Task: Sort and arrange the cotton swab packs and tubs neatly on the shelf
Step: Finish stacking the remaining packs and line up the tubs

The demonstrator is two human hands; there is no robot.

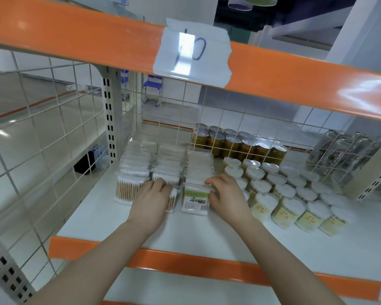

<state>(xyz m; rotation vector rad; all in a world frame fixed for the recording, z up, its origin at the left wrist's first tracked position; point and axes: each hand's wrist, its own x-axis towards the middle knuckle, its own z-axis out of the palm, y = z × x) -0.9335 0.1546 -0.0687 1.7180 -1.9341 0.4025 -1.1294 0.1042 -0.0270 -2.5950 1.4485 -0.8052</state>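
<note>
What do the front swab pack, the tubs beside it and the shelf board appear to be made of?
Front swab pack: clear glossy plastic film, apparently; pale wooden-looking sticks with white tips show through it, and a printed label sits on its face.
Tubs: transparent, seemingly rigid plastic with white lids; the swabs inside are visible.
Shelf board: smooth white surface, likely painted metal, with a glossy orange front edge.

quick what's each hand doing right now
Left hand: fingers curled over the front pack of the middle row, holding it.
Right hand: gripping the labelled pack at its right edge.
</note>
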